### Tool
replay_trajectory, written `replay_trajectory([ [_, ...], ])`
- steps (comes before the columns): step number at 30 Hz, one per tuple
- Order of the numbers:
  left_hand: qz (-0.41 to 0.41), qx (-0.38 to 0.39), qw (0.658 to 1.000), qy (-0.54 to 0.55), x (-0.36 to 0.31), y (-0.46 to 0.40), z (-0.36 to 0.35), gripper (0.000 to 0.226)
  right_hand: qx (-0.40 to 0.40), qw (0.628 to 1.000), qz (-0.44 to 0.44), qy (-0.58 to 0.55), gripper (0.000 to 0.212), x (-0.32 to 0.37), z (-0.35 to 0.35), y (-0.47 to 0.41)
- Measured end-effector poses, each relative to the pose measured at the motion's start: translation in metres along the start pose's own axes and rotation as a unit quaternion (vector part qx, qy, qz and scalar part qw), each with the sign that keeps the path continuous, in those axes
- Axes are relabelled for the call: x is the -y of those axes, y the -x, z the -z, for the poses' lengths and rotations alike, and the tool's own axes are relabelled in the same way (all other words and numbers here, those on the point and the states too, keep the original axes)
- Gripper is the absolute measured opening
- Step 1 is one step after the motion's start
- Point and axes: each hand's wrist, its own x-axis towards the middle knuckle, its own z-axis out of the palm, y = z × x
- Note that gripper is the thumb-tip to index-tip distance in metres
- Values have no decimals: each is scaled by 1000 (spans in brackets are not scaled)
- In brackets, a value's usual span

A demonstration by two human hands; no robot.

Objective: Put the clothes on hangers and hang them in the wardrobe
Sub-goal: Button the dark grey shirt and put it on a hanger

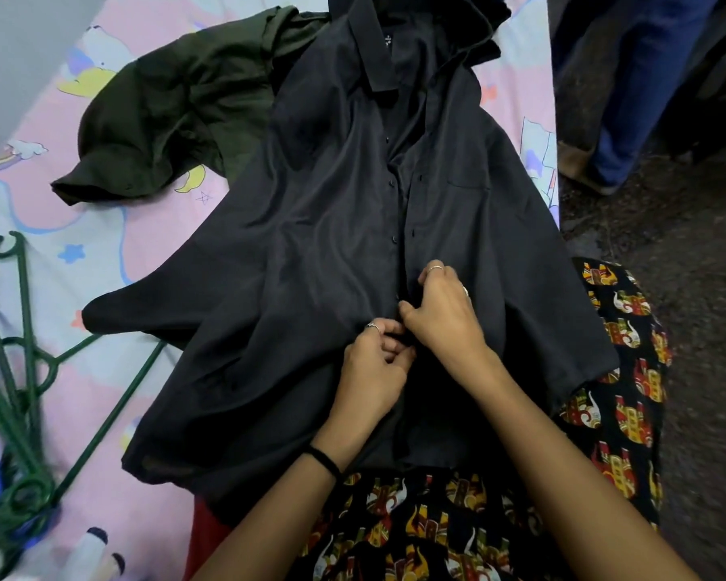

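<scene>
both hands point(411, 333) pinching black shirt point(332, 228) placket, green hangers point(22, 371) left

We find almost nothing legible here. The one candidate is a tiny white mark on the small neck tag inside the collar point(387, 40) of the black button-front shirt point(332, 228) spread across the bed, and it is too small and blurred for us to make out any letters (it could be a logo or a size, we cannot tell which). The pink and pale-blue cartoon-printed bedsheet point(101, 253) carries only drawn shapes, stars and a moon among them, with no words we can read. The black fabric with yellow and red elephant motifs point(621, 350) bears pictures only.
</scene>
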Motion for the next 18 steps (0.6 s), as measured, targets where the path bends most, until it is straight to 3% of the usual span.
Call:
replay_trajectory([
  [4,-17,19,999,-47,-3,-4,4,17,-17,994,-69,-80,24,-9,3,-4],
  [7,-59,-12,991,-115,-18,-14,7,9,-10,983,-85,-163,8,-19,5,-5],
  [11,-102,-79,968,-217,-35,-44,1,17,34,945,-135,-295,24,-33,-2,-8],
  [14,-80,-55,947,-305,-37,-59,-9,19,44,909,-146,-388,9,-37,-4,-8],
  [18,-83,-43,932,-351,-30,-64,-17,19,46,875,-130,-464,11,-38,0,-6],
])
